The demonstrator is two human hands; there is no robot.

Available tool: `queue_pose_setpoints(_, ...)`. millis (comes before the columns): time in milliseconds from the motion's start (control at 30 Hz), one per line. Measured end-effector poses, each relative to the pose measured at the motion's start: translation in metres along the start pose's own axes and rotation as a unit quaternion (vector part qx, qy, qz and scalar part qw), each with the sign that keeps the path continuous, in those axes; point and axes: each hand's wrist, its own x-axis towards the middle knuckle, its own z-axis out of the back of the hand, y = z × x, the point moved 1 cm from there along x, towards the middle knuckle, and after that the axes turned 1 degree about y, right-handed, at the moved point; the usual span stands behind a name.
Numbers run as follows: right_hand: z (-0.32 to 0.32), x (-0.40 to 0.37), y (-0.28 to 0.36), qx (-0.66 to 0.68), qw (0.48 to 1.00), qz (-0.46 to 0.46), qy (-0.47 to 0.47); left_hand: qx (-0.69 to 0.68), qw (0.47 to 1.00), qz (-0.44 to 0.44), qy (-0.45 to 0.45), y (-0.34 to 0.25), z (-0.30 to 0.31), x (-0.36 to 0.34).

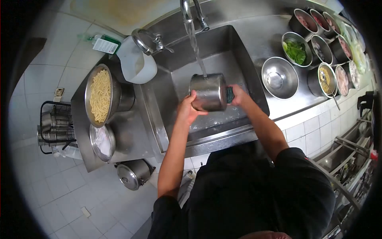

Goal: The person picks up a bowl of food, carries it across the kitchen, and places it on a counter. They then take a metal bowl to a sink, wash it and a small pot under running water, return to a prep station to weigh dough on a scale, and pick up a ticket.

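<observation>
A cylindrical stainless steel pot point(208, 91) is held tipped on its side over the sink point(167, 91). Water from the tap point(186, 12) runs down onto its upper wall. My left hand point(188, 109) grips the pot at its left end, thumb on top and fingers beneath. At the pot's right end, my right hand point(238, 95) is closed around a dark green scouring pad point(230, 95), which lies against that end. The pot's inside is hidden from view.
Left of the sink are a bowl of noodles point(100, 95), a white plastic jug point(137, 65) and a green bottle point(107, 44). Right of it stand a steel bowl point(279, 77), a pot of green leaves point(295, 51) and several food pots. A lidded pot point(133, 174) stands on the floor.
</observation>
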Motion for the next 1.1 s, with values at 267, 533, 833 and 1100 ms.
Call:
queue_pose_setpoints(267, -0.050, -0.019, -0.063, -0.026, 0.946, 0.273, -0.172, -0.061, 0.984, -0.113, -0.121, 0.063, -0.045, 0.060)
queue_pose_setpoints(533, -0.066, -0.087, -0.039, -0.427, 0.712, 0.520, -0.202, 0.572, 0.740, -0.320, -0.150, 0.040, -0.035, 0.062)
queue_pose_setpoints(833, -0.086, -0.121, -0.007, -0.568, 0.598, 0.561, -0.075, 0.707, 0.548, -0.444, 0.057, 0.028, -0.016, 0.052)
queue_pose_setpoints(1100, -0.068, -0.028, 0.012, -0.795, 0.500, 0.329, -0.098, 0.678, 0.533, -0.478, 0.166, 0.024, -0.004, 0.014)
